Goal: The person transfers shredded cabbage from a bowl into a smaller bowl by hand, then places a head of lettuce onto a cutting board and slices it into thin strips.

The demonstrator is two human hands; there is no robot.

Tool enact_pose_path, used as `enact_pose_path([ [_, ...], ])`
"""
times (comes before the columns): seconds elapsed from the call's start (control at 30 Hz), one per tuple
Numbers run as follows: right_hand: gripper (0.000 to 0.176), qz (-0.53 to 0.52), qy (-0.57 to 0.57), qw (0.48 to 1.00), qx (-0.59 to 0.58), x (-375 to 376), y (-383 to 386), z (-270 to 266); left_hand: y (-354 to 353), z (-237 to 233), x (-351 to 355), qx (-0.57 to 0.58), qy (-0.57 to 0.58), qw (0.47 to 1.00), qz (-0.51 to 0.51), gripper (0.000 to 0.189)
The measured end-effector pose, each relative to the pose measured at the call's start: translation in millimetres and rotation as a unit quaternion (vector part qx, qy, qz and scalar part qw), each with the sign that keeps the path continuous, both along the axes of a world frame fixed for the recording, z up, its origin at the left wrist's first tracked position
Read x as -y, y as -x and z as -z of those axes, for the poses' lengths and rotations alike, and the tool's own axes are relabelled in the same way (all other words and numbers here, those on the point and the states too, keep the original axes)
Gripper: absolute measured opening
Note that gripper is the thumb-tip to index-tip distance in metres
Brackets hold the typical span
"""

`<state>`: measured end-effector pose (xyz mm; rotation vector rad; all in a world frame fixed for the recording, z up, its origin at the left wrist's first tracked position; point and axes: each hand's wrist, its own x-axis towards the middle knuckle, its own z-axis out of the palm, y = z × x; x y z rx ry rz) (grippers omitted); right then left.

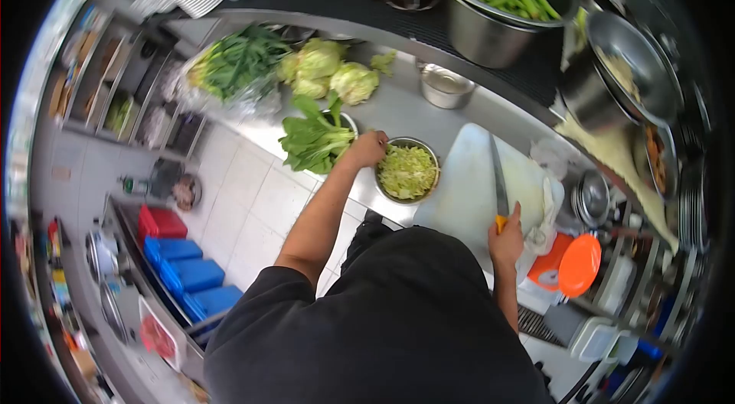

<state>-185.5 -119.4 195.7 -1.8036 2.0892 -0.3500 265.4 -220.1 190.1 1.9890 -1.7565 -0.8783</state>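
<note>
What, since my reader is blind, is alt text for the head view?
A person's right hand holds an orange-handled knife over a cutting board; their left hand is at the rim of a metal bowl of shredded greens.

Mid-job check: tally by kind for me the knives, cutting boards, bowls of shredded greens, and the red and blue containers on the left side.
Knife: 1
Cutting board: 1
Bowl of shredded greens: 1
Red container: 1
Blue containers: 3
Total: 7
</note>
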Motion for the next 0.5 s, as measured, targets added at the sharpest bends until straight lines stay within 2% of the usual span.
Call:
enact_pose_path([
  [0.1,0.072,-0.035,0.026,0.999,-0.011,9.3,19.1,-3.4,5.1,3.7,-42.8,0.008,0.02,0.998,-0.052,0.027],
  [0.17,0.061,-0.069,0.065,0.995,-0.021,15.7,26.4,-1.9,7.6,2.7,-68.9,-0.003,0.053,0.991,-0.124,0.023],
  [0.2,0.051,-0.06,0.058,0.997,-0.008,17.5,24.1,-6.2,5.3,1.4,-80.5,-0.006,0.059,0.987,-0.151,0.023],
  [0.27,0.049,-0.068,0.057,0.996,-0.008,17.1,20.0,-11.7,-2.0,1.4,-100.9,-0.042,0.05,0.977,-0.201,0.021],
  [0.3,0.049,-0.072,0.056,0.996,-0.011,17.2,18.7,-15.1,-2.1,-20.1,-110.0,-0.099,0.003,0.967,-0.235,0.021],
  [0.5,0.048,-0.084,0.114,0.989,0.038,23.0,10.2,-0.1,-69.1,-102.2,-178.2,-0.164,0.049,0.91,-0.379,0.024],
])
